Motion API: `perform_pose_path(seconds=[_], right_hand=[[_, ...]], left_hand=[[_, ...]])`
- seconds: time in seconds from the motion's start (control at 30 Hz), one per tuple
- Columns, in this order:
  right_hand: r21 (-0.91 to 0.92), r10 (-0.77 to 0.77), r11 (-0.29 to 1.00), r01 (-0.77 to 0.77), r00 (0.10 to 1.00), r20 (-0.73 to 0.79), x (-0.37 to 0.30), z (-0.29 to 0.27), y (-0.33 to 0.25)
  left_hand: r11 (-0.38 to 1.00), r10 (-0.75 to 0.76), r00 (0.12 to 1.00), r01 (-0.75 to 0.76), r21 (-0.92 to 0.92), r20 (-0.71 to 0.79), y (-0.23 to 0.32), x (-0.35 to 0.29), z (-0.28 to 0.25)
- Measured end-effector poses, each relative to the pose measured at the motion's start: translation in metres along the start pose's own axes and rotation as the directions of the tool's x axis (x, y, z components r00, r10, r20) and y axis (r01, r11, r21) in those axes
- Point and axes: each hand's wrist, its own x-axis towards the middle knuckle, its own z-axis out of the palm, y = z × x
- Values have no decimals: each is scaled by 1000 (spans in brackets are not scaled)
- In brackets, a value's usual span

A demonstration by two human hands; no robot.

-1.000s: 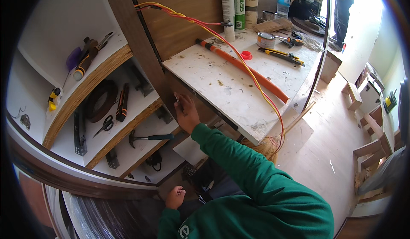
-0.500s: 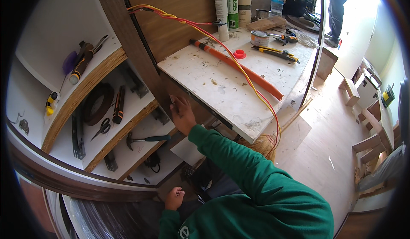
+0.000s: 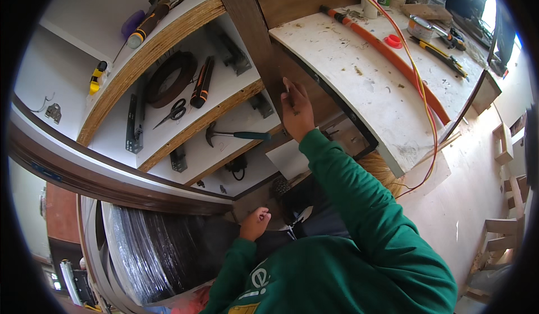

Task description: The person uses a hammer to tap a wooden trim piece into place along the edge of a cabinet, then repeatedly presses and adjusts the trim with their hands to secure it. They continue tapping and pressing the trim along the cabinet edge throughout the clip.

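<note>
My right hand (image 3: 297, 113) is raised by the dark wooden upright (image 3: 255, 39), just left of the white-topped bench (image 3: 337, 72). Its fingers are closed in a pinch, and whatever they hold is too small to make out. Low in front of me my left hand (image 3: 255, 224) is curled closed above my lap, its contents hidden. Nearest to the right hand, a claw hammer (image 3: 247, 136) with a dark teal handle lies on a lower cabinet shelf. Scissors (image 3: 171, 113), an orange-and-black tool (image 3: 203, 82) and a dark coil of banding (image 3: 171, 78) lie one shelf higher.
An orange bar (image 3: 387, 56), a utility knife (image 3: 441, 57) and a tin (image 3: 421, 28) lie on the bench. Red and yellow wires (image 3: 418, 84) hang over its edge. A screwdriver (image 3: 147, 25) rests on the top shelf. Plastic-wrapped panels (image 3: 163, 246) stand at lower left.
My view has swung left and down, so the cabinet and bench appear farther right. My right hand stays raised beside the upright; my left hand stays curled low.
</note>
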Motion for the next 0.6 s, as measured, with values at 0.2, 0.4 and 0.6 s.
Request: perform_pose_path(seconds=[0.2,0.4,0.6], right_hand=[[-12,-7,1000,8,999,31,-4,-19,12],[107,464,864,-492,860,211,-22,-38,13],[243,305,908,-340,937,169,-39,-30,51]], left_hand=[[915,393,893,-355,194,-221,96,22,-52],[539,841,432,-616,574,-325,237,82,-156],[416,899,330,-441,795,-287,319,172,-230]])
